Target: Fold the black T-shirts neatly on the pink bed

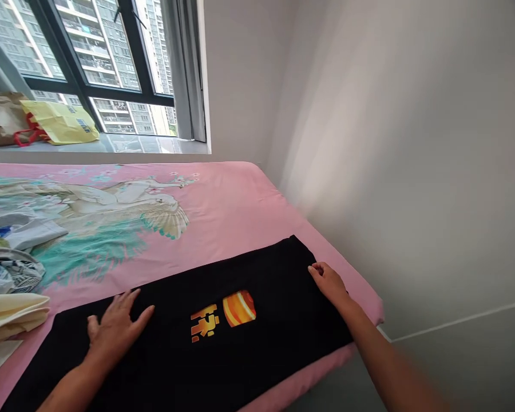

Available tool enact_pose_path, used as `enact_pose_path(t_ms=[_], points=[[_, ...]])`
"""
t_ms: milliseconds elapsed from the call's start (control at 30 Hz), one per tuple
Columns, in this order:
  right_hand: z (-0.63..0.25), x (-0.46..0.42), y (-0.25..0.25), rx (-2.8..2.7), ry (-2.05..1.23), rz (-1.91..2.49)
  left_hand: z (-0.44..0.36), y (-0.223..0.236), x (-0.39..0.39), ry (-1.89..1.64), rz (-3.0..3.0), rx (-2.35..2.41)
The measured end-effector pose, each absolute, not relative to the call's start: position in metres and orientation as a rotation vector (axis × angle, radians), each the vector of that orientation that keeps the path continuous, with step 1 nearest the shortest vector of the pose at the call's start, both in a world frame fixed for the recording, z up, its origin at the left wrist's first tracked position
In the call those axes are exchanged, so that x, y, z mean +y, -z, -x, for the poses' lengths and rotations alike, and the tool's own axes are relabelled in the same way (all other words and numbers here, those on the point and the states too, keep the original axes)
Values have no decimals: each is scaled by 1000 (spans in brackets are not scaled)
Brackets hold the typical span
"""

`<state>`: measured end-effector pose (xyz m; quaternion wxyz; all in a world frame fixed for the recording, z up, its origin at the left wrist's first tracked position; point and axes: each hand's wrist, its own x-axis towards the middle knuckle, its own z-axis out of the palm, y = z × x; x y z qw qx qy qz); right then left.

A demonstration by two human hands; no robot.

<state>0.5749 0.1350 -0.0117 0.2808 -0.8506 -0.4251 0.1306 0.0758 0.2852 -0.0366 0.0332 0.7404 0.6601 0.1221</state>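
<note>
A black T-shirt (278,337) with an orange and yellow print lies folded into a long band on the bed, slightly aslant. Its near left part runs out of the view at the bottom. My left hand (115,326) rests flat on its left half, fingers spread and near the far edge. At the right end, my right hand (328,280) has thumb and fingers pinched together on the cloth's edge. The print sits between my two hands.
A pink sheet (236,200) with a white and green bird pattern covers the bed. Several folded clothes (17,257) are piled at the left. Bags (62,120) stand on the windowsill. A pale wall (433,171) runs along the right.
</note>
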Motion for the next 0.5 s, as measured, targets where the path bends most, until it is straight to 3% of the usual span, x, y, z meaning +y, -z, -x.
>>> enact_pose_path(t_ms=[100, 267, 500], points=[[-570, 101, 4, -1116, -418, 2315, -147, 25, 243, -521, -2535, 1402], [-551, 71, 3, -1065, -550, 2348, -283, 0, 168, -338, -2621, 500], [-542, 79, -5, -876, -936, 1930, -355, -5, 152, -157, -2631, 904]])
